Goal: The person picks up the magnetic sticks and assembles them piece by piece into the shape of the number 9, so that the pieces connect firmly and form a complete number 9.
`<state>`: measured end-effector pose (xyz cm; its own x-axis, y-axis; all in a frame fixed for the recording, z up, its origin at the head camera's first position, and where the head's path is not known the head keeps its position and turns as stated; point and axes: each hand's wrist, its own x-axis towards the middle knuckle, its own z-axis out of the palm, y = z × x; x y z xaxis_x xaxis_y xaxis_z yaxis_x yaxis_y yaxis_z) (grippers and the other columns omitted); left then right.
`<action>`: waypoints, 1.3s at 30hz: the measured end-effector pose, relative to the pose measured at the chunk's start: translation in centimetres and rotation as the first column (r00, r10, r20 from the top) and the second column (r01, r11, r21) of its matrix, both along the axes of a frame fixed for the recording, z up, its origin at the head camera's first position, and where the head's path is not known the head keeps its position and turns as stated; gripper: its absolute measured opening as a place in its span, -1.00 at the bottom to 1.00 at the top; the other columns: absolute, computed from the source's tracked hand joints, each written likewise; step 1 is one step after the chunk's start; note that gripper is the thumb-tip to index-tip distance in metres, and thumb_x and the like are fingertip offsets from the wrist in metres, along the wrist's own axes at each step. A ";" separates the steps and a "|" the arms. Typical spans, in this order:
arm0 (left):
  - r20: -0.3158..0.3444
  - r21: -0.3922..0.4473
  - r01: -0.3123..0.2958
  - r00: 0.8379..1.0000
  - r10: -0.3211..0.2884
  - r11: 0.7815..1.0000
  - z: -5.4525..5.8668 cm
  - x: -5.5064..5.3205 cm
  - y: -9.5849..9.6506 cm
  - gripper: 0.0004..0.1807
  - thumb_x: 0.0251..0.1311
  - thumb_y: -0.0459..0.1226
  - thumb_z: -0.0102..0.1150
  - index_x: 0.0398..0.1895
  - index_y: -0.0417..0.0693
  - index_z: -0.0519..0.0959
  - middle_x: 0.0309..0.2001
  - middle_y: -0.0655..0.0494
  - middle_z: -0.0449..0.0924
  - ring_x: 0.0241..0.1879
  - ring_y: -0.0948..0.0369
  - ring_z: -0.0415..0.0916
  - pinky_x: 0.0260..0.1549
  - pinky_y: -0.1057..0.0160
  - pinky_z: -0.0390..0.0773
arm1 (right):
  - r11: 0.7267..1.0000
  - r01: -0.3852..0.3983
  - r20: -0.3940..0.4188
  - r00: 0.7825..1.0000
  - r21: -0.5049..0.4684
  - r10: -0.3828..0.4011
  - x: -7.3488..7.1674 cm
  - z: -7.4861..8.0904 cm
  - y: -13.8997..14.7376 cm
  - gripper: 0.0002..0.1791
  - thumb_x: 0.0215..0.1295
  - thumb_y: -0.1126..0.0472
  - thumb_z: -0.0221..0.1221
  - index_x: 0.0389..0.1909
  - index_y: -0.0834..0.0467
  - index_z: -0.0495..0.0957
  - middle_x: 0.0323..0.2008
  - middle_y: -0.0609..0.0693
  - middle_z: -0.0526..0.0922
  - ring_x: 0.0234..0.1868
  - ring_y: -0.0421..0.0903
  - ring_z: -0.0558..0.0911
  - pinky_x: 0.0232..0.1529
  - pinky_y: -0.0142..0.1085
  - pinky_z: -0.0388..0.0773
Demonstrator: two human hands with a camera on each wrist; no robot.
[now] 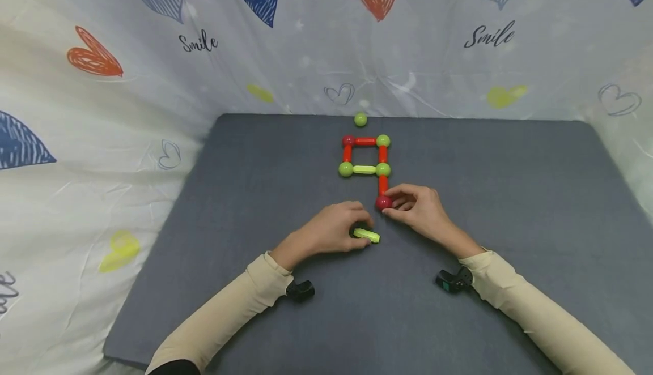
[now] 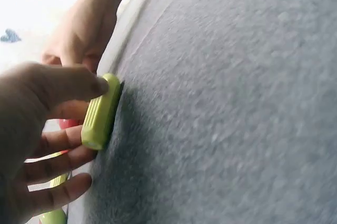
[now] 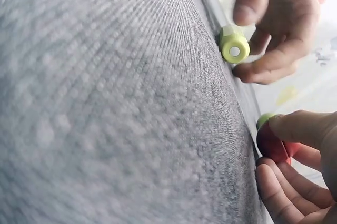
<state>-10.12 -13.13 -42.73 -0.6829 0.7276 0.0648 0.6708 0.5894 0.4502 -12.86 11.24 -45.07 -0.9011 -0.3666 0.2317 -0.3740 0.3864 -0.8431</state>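
In the head view my right hand (image 1: 420, 211) pinches a red ball (image 1: 384, 203) between thumb and fingers. That ball sits at the near end of a red rod (image 1: 383, 185), part of a flat figure of balls and rods. My left hand (image 1: 339, 228) holds a short yellow-green rod (image 1: 367, 235) at the table surface. Thumb and fingers lie on either side of this rod (image 2: 101, 112) in the left wrist view. A pale round spot marks the rod's end (image 3: 234, 51) in the right wrist view.
The figure's square has a red ball (image 1: 348, 140), several green balls (image 1: 383, 169), red rods and a yellow-green rod (image 1: 364, 169). A loose green ball (image 1: 360, 119) lies by the far edge of the grey table (image 1: 229, 160). Behind hangs a heart-patterned sheet (image 1: 306, 52).
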 end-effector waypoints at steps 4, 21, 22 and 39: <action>-0.050 -0.074 0.032 0.998 -0.036 0.997 0.2 0.2 0.2 -0.79 0.20 -0.12 0.41 -0.12 0.08 0.71 -0.19 0.25 0.56 -0.27 0.36 0.45 -0.27 0.36 0.50 | 1.000 -0.001 0.003 1.000 -0.004 0.001 0.0 0.0 0.0 -0.64 0.04 0.29 0.53 -0.10 0.17 0.71 -0.31 0.02 0.74 -0.36 -0.11 0.70 -0.37 -0.41 0.62; -0.120 -0.010 -0.146 0.982 0.144 0.989 1.0 -3.5 -0.7 -0.82 0.18 -0.18 0.44 -0.16 0.07 0.74 -0.25 0.27 0.60 -0.38 0.38 0.42 -0.38 0.39 0.46 | 1.000 0.005 0.035 0.999 -0.011 -0.005 0.0 0.0 0.1 -0.63 0.03 0.28 0.53 -0.10 0.17 0.72 -0.30 0.04 0.73 -0.35 -0.08 0.70 -0.36 -0.37 0.63; -0.120 -0.007 -0.149 0.982 0.147 0.989 0.8 -3.6 -0.7 -0.82 0.18 -0.18 0.44 -0.16 0.07 0.74 -0.25 0.26 0.60 -0.38 0.38 0.43 -0.38 0.38 0.46 | 1.000 0.005 0.035 0.999 -0.011 -0.005 0.0 0.0 0.1 -0.63 0.03 0.29 0.53 -0.10 0.17 0.72 -0.30 0.04 0.73 -0.35 -0.08 0.70 -0.36 -0.37 0.63; -0.093 0.067 -0.159 0.982 0.164 0.985 0.6 -4.9 -0.9 -0.78 0.22 -0.10 0.40 -0.13 0.05 0.73 -0.23 0.26 0.65 -0.29 0.37 0.53 -0.26 0.35 0.52 | 1.000 -0.006 0.024 1.000 -0.024 0.006 -0.3 -0.3 0.1 -0.65 0.04 0.28 0.53 -0.11 0.16 0.72 -0.31 0.04 0.74 -0.36 -0.09 0.70 -0.37 -0.38 0.63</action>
<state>-14.99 -13.99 -42.11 -0.7794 0.6013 0.1761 0.6113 0.6679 0.4245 -13.13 11.33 -45.41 -0.9042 -0.3666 0.2191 -0.3560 0.3637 -0.8608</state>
